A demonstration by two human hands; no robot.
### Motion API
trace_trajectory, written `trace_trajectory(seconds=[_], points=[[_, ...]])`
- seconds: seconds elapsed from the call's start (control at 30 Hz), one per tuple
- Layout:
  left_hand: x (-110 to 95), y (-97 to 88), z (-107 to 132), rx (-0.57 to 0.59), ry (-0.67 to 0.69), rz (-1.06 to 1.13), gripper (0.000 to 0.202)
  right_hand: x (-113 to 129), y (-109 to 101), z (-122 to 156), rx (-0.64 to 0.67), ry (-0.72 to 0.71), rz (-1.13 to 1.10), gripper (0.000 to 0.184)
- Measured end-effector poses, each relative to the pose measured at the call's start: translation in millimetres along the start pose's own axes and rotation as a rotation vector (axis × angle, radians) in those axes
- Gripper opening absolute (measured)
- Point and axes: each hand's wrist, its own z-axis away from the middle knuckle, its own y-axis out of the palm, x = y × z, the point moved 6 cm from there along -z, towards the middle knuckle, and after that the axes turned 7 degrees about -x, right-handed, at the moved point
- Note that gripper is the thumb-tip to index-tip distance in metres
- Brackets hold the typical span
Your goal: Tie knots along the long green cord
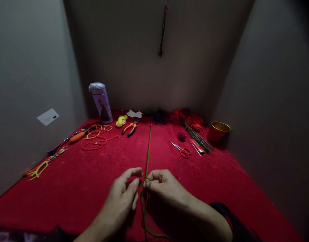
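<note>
A: Found the green cord where?

B: Laid down the middle of the bench, stretched straight from the far side toward the near edge, then curled off to the right at the near end, below the wrists.

A: Gripped how?

B: Pinched in the fingers of the right hand, clenched on a small loop at the near middle. Saw the left hand loose: thumb and forefinger apart, forefinger tip just beside the cord. Touching or not, impossible to tell.

A: Why pinched right there?

B: Probably to stop that loop slipping open. Laid the long far run flat and straight on the red cloth, likely so as not to tangle with anything.

A: And the rest?

B: Set well apart from both hands. Scissors on the far right, near a bundle of thin stems and a small pink ball, with a cup further right. Pliers left of the cord's far end, with a yellow coil and a bottle further left and back. Orange cord looped on the far left. Seemingly parked along the far and left edges to give the hands the near middle, yet within reach.

A: Anything off the bench?

B: Hung on the far wall, a dark braid, above the cord's far end. Stuck on the left wall, a white card.
</note>
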Motion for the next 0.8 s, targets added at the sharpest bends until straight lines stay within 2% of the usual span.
trace_trajectory(seconds=[0.07,0.13,0.23,0.37,0.6,0.7,0.8], points=[[7.4,15.9,-4.6,0.188,-0.12,0.045,0.035,1.9,1.2,-0.5,0.022,-0.039,-0.01,0.011],[8.9,24.4,-7.8,0.265,-0.11,0.068,0.031,2.7,0.5,-0.1,0.013,-0.059,0.002,0.011],[7.9,24.9,-12.5,0.241,-0.031,0.058,0.022,2.4,-3.7,2.1,-0.05,-0.048,0.12,0.011],[6.4,20.1,-14.8,0.192,0.047,-0.043,0.023,5.0,-7.2,5.8,-0.106,-0.075,0.286,0.011],[7.6,19.2,-13.1,0.159,0.067,-0.092,0.025,20.1,-7.8,13.7,-0.165,-0.242,0.56,0.016],[7.2,16.9,-14.3,0.109,0.083,-0.108,0.024,25.9,-9.5,25.9,-0.209,-0.281,0.663,0.022],[9.2,16.5,-15.1,0.075,0.026,-0.043,0.025,18.5,-9.9,43.8,-0.246,-0.287,0.784,0.026]])
